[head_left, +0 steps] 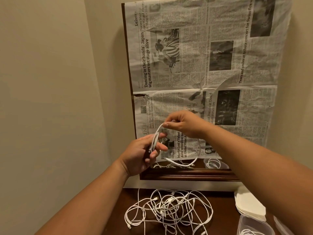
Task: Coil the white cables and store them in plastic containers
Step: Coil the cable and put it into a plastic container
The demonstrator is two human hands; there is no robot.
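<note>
A white cable (183,162) hangs in the air in front of me, looped into a partial coil. My left hand (144,155) grips the gathered loops between thumb and fingers. My right hand (184,124) pinches the cable's upper strand just above and to the right of it. Below, a tangled pile of white cables (169,209) lies on the dark wooden table (220,204). A clear plastic container (254,226) with a coiled cable inside stands at the bottom right corner.
A stack of white lids or plates (249,206) lies at the right of the table. A wood-framed mirror (186,174) covered with newspaper (203,65) leans against the wall behind; its bare bottom strip reflects cables and a container. Beige walls close in on the left.
</note>
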